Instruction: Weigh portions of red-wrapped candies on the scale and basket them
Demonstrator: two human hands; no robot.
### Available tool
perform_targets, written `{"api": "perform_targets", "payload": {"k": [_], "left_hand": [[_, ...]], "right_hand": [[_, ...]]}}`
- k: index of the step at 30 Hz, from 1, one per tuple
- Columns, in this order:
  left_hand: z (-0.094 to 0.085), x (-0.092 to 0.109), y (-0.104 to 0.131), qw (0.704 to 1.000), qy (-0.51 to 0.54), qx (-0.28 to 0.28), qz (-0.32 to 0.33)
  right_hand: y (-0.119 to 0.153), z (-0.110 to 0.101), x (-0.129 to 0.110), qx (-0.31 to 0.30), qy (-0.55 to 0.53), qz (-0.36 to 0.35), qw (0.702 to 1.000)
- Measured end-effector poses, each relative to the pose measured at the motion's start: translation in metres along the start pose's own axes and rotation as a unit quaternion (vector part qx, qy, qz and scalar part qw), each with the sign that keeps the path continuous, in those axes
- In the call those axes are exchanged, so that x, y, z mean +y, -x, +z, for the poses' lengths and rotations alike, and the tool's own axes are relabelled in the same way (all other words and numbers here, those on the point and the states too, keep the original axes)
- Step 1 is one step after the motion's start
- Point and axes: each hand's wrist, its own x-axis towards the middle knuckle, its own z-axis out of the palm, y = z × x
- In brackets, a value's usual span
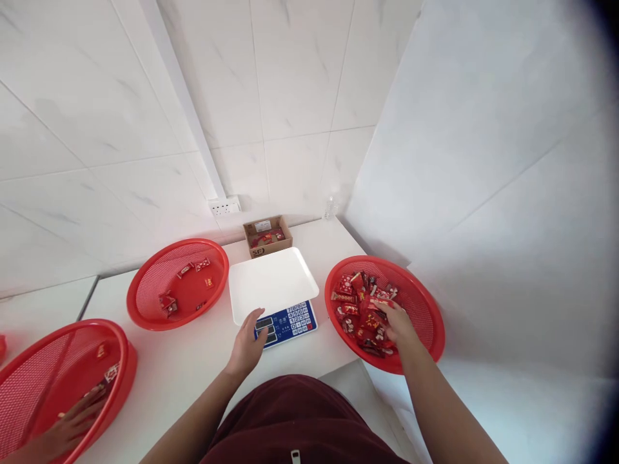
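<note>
My left hand [247,346] rests with fingers apart at the front left corner of a digital scale [302,332], whose keypad is blue. The scale's white tray [271,280] has nothing on it. On the right, my right hand [396,322] is inside a red mesh basket [425,316] of small wrapped sweets. Its fingertips close on a red sweet packet [380,301] at the top of the pile; the underside of the grip is hidden.
Behind the scale stands a cardboard box [267,238] with red packets. A red basket [176,309] on the left holds several sweets. Another person's hand [80,419] is in a nearer red basket [126,374]. A clear plastic bottle [329,208] stands by the wall.
</note>
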Motion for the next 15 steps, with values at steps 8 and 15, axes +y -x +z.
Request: {"api": "perform_targets", "payload": {"k": [8, 15], "left_hand": [[0.030, 0.010, 0.006, 0.982, 0.120, -0.117, -0.091], [0.023, 0.002, 0.009, 0.982, 0.099, -0.130, -0.092]], "right_hand": [[0.050, 0.085, -0.030, -0.187, 0.002, 0.083, 0.979], [0.050, 0.179, -0.015, -0.313, 0.008, 0.112, 0.943]]}}
